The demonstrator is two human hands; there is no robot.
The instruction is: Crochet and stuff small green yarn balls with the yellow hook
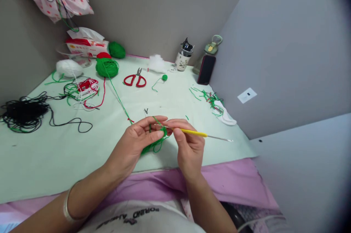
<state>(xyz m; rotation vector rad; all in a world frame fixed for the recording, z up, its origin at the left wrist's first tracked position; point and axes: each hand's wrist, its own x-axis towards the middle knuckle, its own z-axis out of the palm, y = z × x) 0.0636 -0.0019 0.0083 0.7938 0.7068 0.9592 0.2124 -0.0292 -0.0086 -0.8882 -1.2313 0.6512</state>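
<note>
Near the table's front edge, my left hand (137,138) pinches a small piece of green crochet work (163,130) between thumb and fingers. In my right hand (189,145) is a crochet hook (194,133) with a yellow handle and a metal hook at each end. Its left tip is at the green piece, where the exact stitch is too small to make out. Green yarn (120,100) runs from the green yarn ball (106,67) down to my left hand. More loose green yarn (153,147) hangs under my fingers.
Red-handled snips (135,79) lie mid-table. Black yarn (24,110) and a white yarn ball (69,68) are at left. A tissue box (87,47), a cup of tools (183,59), a phone (206,69) and a bottle stand along the back. Yarn scraps (210,98) lie at right.
</note>
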